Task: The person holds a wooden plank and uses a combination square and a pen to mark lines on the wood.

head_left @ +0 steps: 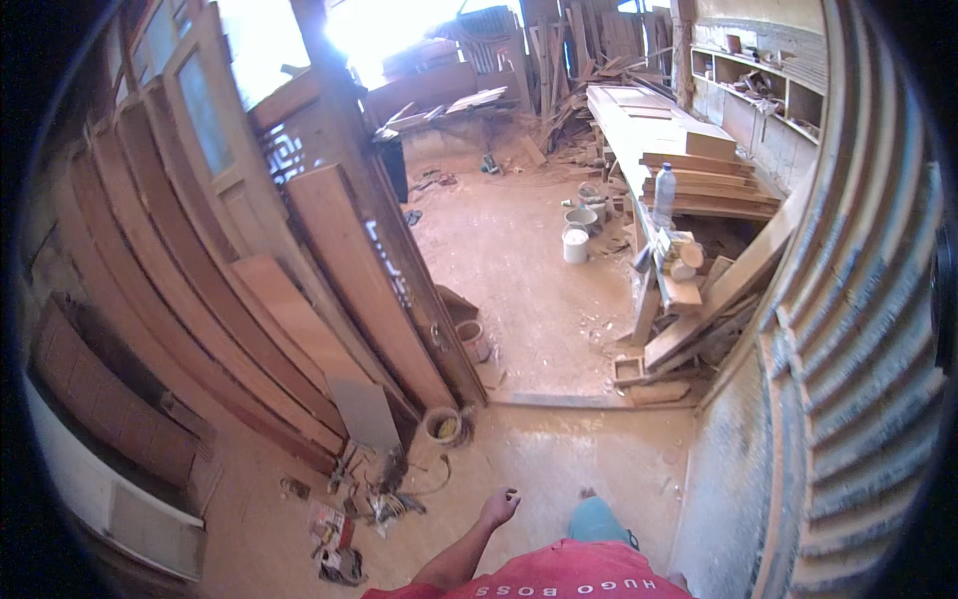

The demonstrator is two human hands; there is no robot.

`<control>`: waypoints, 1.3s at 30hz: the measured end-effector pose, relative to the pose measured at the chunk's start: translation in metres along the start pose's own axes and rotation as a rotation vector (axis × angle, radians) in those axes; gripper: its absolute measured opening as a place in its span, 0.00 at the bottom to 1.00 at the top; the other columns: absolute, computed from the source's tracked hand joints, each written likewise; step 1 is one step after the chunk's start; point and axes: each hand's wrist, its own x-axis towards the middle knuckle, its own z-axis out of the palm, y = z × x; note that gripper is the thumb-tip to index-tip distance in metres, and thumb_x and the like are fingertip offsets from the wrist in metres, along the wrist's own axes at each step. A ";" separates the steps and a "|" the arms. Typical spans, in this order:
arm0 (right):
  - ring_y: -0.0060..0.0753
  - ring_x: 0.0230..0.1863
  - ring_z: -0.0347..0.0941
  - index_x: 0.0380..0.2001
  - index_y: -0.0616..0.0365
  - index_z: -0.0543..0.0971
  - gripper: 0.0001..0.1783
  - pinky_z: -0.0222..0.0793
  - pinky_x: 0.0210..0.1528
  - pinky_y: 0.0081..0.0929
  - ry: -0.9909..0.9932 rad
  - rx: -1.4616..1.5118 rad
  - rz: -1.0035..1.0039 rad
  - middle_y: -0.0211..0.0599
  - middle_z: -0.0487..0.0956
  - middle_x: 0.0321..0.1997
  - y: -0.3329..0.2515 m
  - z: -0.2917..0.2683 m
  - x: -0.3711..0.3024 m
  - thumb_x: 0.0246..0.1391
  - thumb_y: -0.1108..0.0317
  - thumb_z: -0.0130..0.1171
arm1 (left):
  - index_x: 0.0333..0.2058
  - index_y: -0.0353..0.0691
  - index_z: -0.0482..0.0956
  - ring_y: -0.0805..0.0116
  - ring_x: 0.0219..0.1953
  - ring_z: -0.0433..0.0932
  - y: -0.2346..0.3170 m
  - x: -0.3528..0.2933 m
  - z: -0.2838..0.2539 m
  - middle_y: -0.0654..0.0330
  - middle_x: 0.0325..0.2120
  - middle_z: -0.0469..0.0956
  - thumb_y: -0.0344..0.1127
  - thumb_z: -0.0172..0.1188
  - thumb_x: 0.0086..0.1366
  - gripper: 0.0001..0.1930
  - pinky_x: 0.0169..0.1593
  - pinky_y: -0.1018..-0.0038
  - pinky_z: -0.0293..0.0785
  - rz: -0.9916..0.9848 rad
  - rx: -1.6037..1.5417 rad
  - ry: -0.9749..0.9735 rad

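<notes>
My left hand [501, 506] hangs low over the dusty floor, at the end of my bent left forearm. Its fingers are loosely curled and a little apart, with nothing visible in them. It touches nothing; a round tub [444, 427] with yellowish contents stands on the floor ahead of it. To its left lies a pile of tools and cords [384, 504]. At the lower edge, only a small piece of my right arm shows beside my red shirt, and my right hand is out of sight.
Planks and door panels [369, 285] lean along the left. Ahead, a low sill [589, 400] crosses a doorway. Beyond it are buckets [576, 245] and a long workbench [624, 130] with stacked boards and a plastic bottle [664, 195]. A corrugated metal wall [858, 329] runs along the right.
</notes>
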 end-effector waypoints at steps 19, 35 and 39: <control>0.56 0.54 0.77 0.53 0.59 0.77 0.24 0.72 0.57 0.43 0.458 0.252 -0.957 0.55 0.81 0.50 -0.841 -0.566 0.467 0.58 0.56 0.61 | 0.45 0.40 0.85 0.59 0.46 0.84 0.115 0.447 -0.150 0.50 0.43 0.85 0.41 0.65 0.59 0.17 0.52 0.66 0.79 -0.434 -0.290 0.221; 0.55 0.46 0.81 0.57 0.56 0.74 0.33 0.75 0.47 0.46 -0.078 -0.059 -0.088 0.53 0.81 0.51 -0.922 -0.579 0.730 0.51 0.51 0.67 | 0.53 0.41 0.79 0.54 0.49 0.82 0.342 1.060 -0.583 0.49 0.47 0.83 0.45 0.60 0.66 0.20 0.55 0.63 0.77 -0.093 -0.145 0.240; 0.55 0.47 0.80 0.53 0.58 0.76 0.29 0.75 0.48 0.47 -0.132 -0.085 -0.022 0.54 0.81 0.49 -1.047 -0.644 0.802 0.52 0.54 0.65 | 0.53 0.41 0.80 0.53 0.49 0.82 0.363 1.195 -0.628 0.49 0.47 0.83 0.44 0.59 0.66 0.21 0.56 0.63 0.76 -0.129 -0.213 0.303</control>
